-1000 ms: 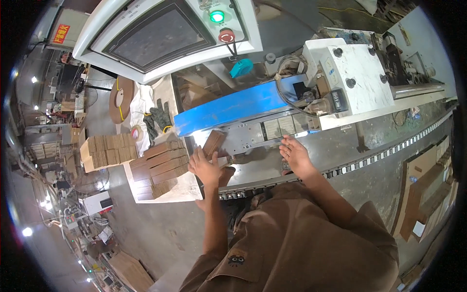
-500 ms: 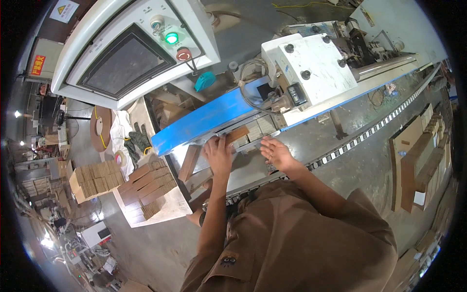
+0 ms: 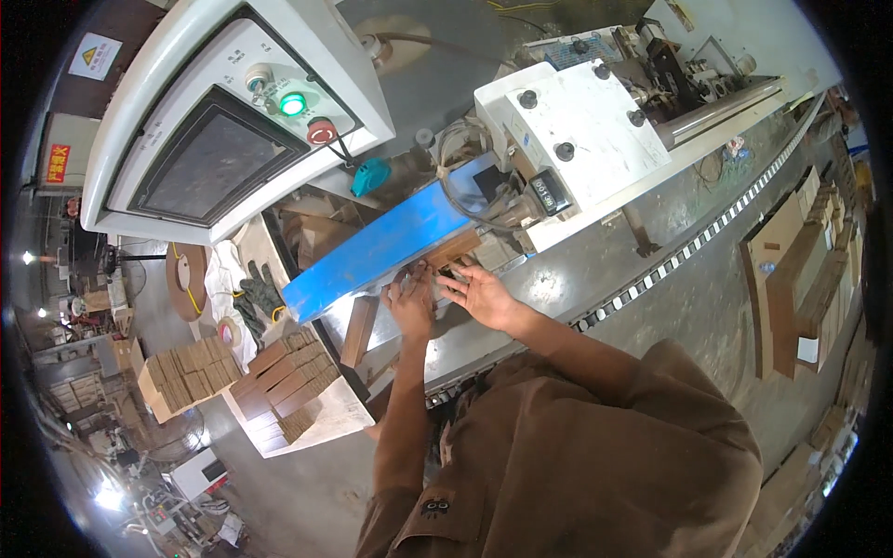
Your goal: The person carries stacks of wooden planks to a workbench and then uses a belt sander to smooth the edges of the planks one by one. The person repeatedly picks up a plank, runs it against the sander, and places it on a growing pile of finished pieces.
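A brown wooden strip (image 3: 454,249) lies slantwise against the blue guide (image 3: 391,244) of a machine. My left hand (image 3: 409,302) is closed at the near left end of this strip, its fingertips partly hidden. Beside it, my right hand (image 3: 484,296) reaches in from the right with thumb and fingers apart, the fingertips at the strip's lower edge. Left of my left hand a second brown wooden strip (image 3: 358,331) lies on the machine bed.
A control panel (image 3: 219,153) with a lit green button overhangs the upper left. Stacked brown strips (image 3: 290,372) rest on a board at lower left, near a dark glove (image 3: 260,296). A white machine housing (image 3: 588,126) stands to the right, and a roller track (image 3: 693,251) curves past.
My right hand has moved left to the strip beside my left hand. The head view has shifted slightly, moving the panel and housing up and left in the picture.
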`<act>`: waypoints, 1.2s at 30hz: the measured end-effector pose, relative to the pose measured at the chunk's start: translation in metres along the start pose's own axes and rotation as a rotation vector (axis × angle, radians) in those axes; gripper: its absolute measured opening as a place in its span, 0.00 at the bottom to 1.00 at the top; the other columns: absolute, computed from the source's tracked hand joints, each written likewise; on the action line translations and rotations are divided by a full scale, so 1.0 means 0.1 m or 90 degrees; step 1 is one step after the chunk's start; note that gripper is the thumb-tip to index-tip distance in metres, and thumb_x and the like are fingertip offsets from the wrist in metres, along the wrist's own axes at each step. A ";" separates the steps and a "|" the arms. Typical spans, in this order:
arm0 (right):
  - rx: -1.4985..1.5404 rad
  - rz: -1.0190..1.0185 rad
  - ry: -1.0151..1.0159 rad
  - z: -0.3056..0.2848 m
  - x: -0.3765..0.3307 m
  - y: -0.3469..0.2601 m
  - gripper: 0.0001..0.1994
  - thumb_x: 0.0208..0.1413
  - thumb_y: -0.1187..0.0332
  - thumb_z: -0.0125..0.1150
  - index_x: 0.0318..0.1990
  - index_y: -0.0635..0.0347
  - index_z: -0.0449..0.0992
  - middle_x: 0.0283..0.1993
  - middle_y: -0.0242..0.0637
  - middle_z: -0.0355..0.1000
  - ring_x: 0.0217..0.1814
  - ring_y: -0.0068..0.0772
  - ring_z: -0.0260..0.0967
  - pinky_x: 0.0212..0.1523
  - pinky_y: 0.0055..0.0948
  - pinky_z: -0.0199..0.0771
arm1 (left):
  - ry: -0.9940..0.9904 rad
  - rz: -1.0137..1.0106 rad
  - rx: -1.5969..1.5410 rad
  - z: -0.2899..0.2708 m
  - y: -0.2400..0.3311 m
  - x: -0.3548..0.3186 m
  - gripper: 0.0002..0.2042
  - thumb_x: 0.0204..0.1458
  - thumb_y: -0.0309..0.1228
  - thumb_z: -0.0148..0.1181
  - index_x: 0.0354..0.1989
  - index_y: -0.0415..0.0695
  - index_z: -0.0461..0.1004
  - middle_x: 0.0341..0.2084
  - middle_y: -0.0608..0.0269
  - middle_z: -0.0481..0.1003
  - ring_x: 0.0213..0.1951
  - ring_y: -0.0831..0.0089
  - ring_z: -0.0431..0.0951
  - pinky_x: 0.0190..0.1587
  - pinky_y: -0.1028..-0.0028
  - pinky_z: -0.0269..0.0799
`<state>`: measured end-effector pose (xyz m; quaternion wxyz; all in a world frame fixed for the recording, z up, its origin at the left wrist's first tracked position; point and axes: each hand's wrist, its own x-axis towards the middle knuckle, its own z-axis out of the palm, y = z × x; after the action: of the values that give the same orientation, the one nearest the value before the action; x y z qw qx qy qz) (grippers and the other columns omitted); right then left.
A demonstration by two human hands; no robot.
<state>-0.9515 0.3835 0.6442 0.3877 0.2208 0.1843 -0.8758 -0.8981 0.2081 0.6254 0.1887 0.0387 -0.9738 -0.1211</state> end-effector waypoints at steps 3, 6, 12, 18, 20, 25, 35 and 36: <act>0.013 -0.002 -0.014 0.04 -0.02 -0.02 0.35 0.64 0.68 0.54 0.76 0.53 0.47 0.73 0.36 0.53 0.76 0.45 0.56 0.75 0.46 0.58 | -0.023 0.015 -0.028 -0.01 -0.09 0.00 0.21 0.53 0.23 0.58 0.53 0.59 0.83 0.55 0.76 0.80 0.53 0.68 0.75 0.62 0.58 0.56; 0.019 -0.007 -0.017 0.06 -0.04 -0.03 0.36 0.63 0.67 0.54 0.76 0.53 0.46 0.73 0.36 0.53 0.77 0.45 0.55 0.76 0.46 0.56 | -0.028 0.014 -0.018 0.03 -0.10 0.01 0.19 0.52 0.25 0.59 0.51 0.59 0.84 0.54 0.78 0.80 0.49 0.72 0.76 0.61 0.62 0.57; 0.034 -0.036 -0.041 0.06 -0.12 -0.16 0.41 0.61 0.67 0.58 0.78 0.52 0.41 0.72 0.38 0.53 0.75 0.45 0.57 0.75 0.44 0.58 | -0.058 0.015 -0.017 0.01 0.05 0.11 0.20 0.50 0.25 0.59 0.50 0.59 0.85 0.54 0.79 0.81 0.41 0.72 0.75 0.60 0.62 0.57; 0.039 -0.078 -0.019 -0.02 -0.20 -0.34 0.38 0.60 0.63 0.56 0.76 0.51 0.48 0.73 0.35 0.53 0.77 0.48 0.54 0.77 0.46 0.53 | -0.074 0.006 -0.062 0.13 0.26 0.20 0.24 0.48 0.20 0.61 0.53 0.59 0.83 0.56 0.80 0.79 0.46 0.69 0.74 0.63 0.58 0.52; 0.048 -0.102 -0.030 -0.11 -0.21 -0.39 0.38 0.60 0.63 0.56 0.76 0.51 0.48 0.73 0.35 0.54 0.77 0.48 0.54 0.77 0.47 0.54 | -0.064 0.001 -0.069 0.20 0.37 0.25 0.22 0.48 0.20 0.61 0.51 0.59 0.84 0.55 0.82 0.80 0.46 0.71 0.74 0.63 0.58 0.52; -0.202 -0.146 0.037 -0.23 -0.34 -0.53 0.36 0.62 0.64 0.48 0.77 0.58 0.47 0.77 0.40 0.51 0.74 0.46 0.59 0.75 0.43 0.54 | -0.015 0.050 -0.053 0.38 0.63 0.40 0.19 0.48 0.24 0.62 0.47 0.61 0.86 0.53 0.84 0.81 0.44 0.74 0.73 0.56 0.60 0.61; -0.335 -0.119 0.129 -0.14 -0.69 -0.43 0.27 0.65 0.64 0.51 0.70 0.63 0.62 0.67 0.39 0.66 0.62 0.37 0.69 0.68 0.38 0.65 | 0.096 0.033 -0.088 0.38 0.83 0.64 0.09 0.49 0.28 0.60 0.37 0.53 0.84 0.32 0.70 0.82 0.34 0.67 0.77 0.50 0.60 0.64; -0.326 -0.115 0.132 -0.20 -0.72 -0.40 0.27 0.65 0.64 0.52 0.69 0.62 0.62 0.66 0.39 0.66 0.62 0.37 0.68 0.68 0.39 0.65 | 0.100 0.009 -0.085 0.24 0.77 0.58 0.08 0.50 0.28 0.61 0.36 0.52 0.84 0.29 0.70 0.81 0.33 0.66 0.77 0.50 0.60 0.64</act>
<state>-0.9337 0.4610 0.6718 0.3303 0.1867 0.4571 -0.8044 -0.9636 0.2811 0.6438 0.2674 0.0281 -0.9461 -0.1807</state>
